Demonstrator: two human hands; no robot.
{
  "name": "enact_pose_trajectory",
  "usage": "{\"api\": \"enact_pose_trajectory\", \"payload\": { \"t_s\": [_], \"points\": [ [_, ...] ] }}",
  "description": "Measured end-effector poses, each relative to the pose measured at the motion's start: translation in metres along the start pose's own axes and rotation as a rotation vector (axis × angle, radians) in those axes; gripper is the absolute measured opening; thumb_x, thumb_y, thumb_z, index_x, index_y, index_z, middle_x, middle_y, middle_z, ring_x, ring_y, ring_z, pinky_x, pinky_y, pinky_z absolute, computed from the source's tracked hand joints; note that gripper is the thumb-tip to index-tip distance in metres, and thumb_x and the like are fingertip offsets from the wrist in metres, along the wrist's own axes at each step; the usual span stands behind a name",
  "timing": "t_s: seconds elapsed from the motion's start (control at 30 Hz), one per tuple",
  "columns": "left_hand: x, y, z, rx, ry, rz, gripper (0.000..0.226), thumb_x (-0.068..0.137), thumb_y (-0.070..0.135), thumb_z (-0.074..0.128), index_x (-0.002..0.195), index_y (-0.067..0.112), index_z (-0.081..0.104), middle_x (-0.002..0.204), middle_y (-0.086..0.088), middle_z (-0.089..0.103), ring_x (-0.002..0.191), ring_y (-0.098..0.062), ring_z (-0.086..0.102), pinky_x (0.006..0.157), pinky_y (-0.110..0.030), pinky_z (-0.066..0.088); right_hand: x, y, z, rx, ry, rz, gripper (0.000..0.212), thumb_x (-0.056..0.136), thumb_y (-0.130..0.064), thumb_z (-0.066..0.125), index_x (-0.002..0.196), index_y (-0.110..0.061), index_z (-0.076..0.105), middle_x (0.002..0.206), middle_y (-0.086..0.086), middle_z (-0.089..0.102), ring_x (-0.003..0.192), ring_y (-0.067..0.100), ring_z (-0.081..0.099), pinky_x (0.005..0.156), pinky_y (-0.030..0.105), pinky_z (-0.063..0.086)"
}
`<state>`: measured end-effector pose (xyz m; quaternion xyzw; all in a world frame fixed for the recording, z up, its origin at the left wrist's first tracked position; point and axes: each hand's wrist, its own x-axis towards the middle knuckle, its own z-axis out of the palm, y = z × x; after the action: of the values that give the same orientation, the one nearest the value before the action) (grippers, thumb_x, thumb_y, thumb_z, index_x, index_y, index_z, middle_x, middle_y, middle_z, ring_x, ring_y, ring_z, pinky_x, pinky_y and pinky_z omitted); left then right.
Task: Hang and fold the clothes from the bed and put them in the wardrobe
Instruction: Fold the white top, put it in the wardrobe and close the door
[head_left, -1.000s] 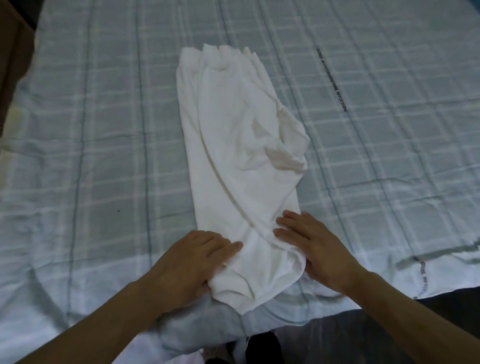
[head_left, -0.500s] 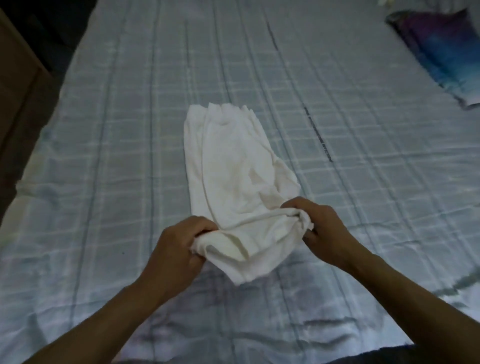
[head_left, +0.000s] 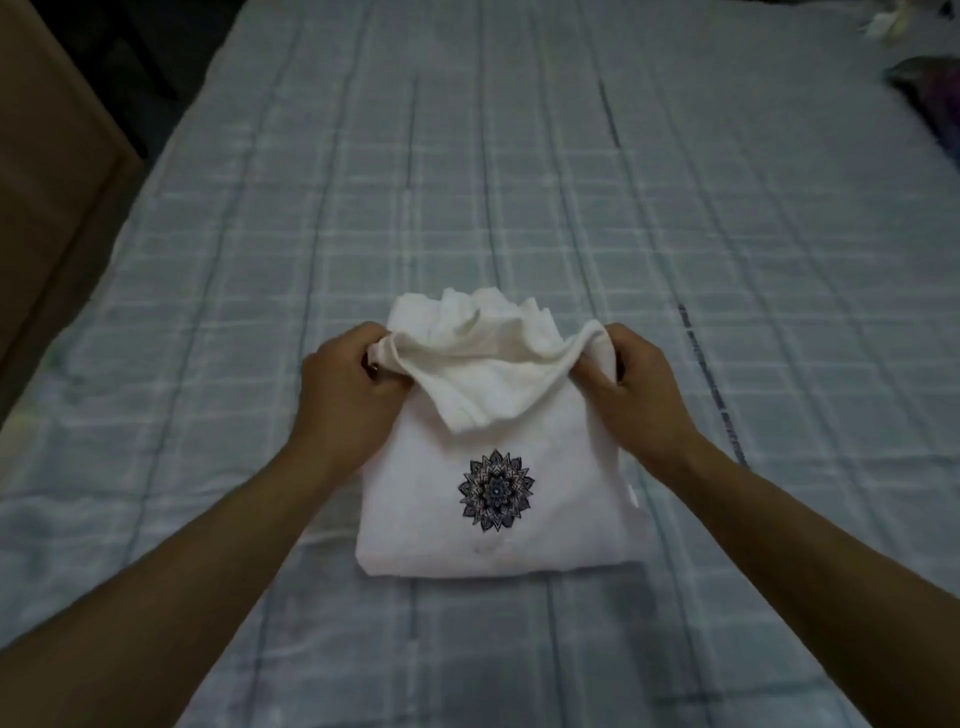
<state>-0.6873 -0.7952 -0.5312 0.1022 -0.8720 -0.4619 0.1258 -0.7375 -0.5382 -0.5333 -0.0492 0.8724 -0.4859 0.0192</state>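
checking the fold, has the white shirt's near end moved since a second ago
Yes: left hand and right hand folded it farther up the checked sheet, over the white shirt.

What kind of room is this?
Probably a bedroom: a bed covered in pale checks fills the view, the left hand and right hand grip a folded white garment on it, and brown wooden furniture stands at the left.
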Motion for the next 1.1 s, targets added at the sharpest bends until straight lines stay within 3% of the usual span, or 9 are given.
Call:
{"api": "enact_pose_trajectory", "payload": {
  "t_s": [0.13, 0.3, 0.37, 0.57, 0.77, 0.83, 0.93, 1.03, 1.1],
  "points": [
    [0.063, -0.033, 0.038, 0.059, 0.081, -0.227, 0.022, 0.080, 0.031, 0.076, 0.082, 0.016, 0.060, 0.067, 0.008, 0.055, 0.061, -0.011, 0.049, 0.053, -0.029, 0.031, 0.070, 0.031, 0.023, 0.050, 0.004, 0.208, 0.026, 0.085, -0.030, 0.073, 0.104, -0.016, 0.063, 0.092, 0.005, 0.071, 0.075, 0.018, 0.066, 0.064, 0.029, 0.051],
    [0.066, -0.061, 0.066, 0.050, 0.085, -0.424, 0.050, 0.087, 0.029, 0.071, 0.127, 0.010, 0.047, 0.086, 0.011, 0.054, 0.089, -0.016, 0.052, 0.068, -0.014, 0.036, 0.102, 0.061, 0.046, -0.034, -0.020, 0.348, 0.040, 0.082, -0.024, 0.074, 0.118, -0.015, 0.058, 0.088, 0.001, 0.063, 0.082, 0.023, 0.064, 0.075, 0.032, 0.052],
    [0.051, -0.059, 0.066, 0.074, 0.108, -0.338, 0.053, 0.087, 0.026, 0.070, 0.131, 0.011, 0.044, 0.094, 0.007, 0.057, 0.093, -0.019, 0.055, 0.072, -0.009, 0.039, 0.095, 0.060, 0.043, -0.022, -0.020, 0.331, 0.042, 0.080, -0.025, 0.073, 0.118, -0.022, 0.056, 0.087, -0.005, 0.065, 0.077, 0.014, 0.066, 0.069, 0.027, 0.050],
    [0.017, -0.048, 0.067, 0.559, -0.128, 0.275, 0.053, 0.090, 0.038, 0.051, 0.138, 0.016, 0.048, 0.148, -0.007, 0.045, 0.135, -0.029, 0.039, 0.107, -0.043, 0.033, 0.050, 0.052, 0.033, -0.093, -0.210, 0.330, 0.068, 0.074, -0.029, 0.080, 0.130, -0.033, 0.041, 0.094, -0.006, 0.069, 0.084, 0.012, 0.068, 0.075, 0.032, 0.054],
    [0.025, -0.069, 0.089, 0.833, -0.405, 0.302, 0.064, 0.100, 0.055, 0.018, 0.158, 0.028, 0.009, 0.166, 0.000, -0.002, 0.152, -0.024, -0.007, 0.122, -0.050, 0.006, 0.054, 0.030, 0.024, -0.316, -0.132, 0.210, 0.065, 0.084, -0.020, 0.074, 0.140, -0.027, 0.042, 0.113, 0.000, 0.058, 0.101, 0.018, 0.059, 0.080, 0.019, 0.043],
    [0.027, -0.074, 0.091, 0.859, -0.404, 0.309, 0.065, 0.100, 0.056, 0.017, 0.158, 0.027, 0.009, 0.166, -0.001, -0.001, 0.152, -0.026, -0.007, 0.121, -0.054, 0.008, 0.040, 0.016, 0.024, -0.479, -0.145, 0.023, 0.065, 0.090, -0.025, 0.065, 0.147, -0.023, 0.034, 0.142, 0.006, 0.042, 0.130, 0.024, 0.044, 0.106, 0.027, 0.034],
    [0.026, -0.078, 0.091, 0.839, -0.420, 0.325, 0.065, 0.100, 0.055, 0.018, 0.157, 0.026, 0.012, 0.166, -0.003, 0.002, 0.152, -0.026, -0.003, 0.119, -0.057, 0.012, 0.016, 0.005, 0.040, -0.734, -0.229, -0.305, 0.064, 0.098, -0.049, 0.036, 0.154, -0.020, 0.024, 0.161, 0.008, 0.020, 0.149, 0.025, 0.015, 0.120, 0.042, 0.017],
    [0.028, -0.089, 0.087, 0.773, -0.424, 0.321, 0.065, 0.100, 0.059, 0.017, 0.157, 0.030, 0.005, 0.166, -0.001, -0.004, 0.152, -0.024, -0.006, 0.119, -0.058, 0.012, 0.008, 0.030, 0.055, -0.866, -0.482, -0.205, 0.072, 0.096, -0.063, 0.007, 0.156, -0.025, -0.004, 0.163, 0.006, -0.018, 0.148, 0.022, -0.022, 0.122, 0.048, 0.002],
    [0.033, -0.095, 0.087, 0.734, -0.423, 0.333, 0.066, 0.099, 0.061, 0.020, 0.157, 0.032, 0.005, 0.166, -0.002, -0.005, 0.152, -0.023, -0.005, 0.119, -0.058, 0.011, 0.011, 0.055, 0.060, -0.848, -0.483, -0.212, 0.070, 0.098, -0.062, 0.009, 0.155, -0.027, -0.010, 0.162, 0.003, -0.021, 0.148, 0.021, -0.023, 0.122, 0.051, 0.004]
  ]
}}
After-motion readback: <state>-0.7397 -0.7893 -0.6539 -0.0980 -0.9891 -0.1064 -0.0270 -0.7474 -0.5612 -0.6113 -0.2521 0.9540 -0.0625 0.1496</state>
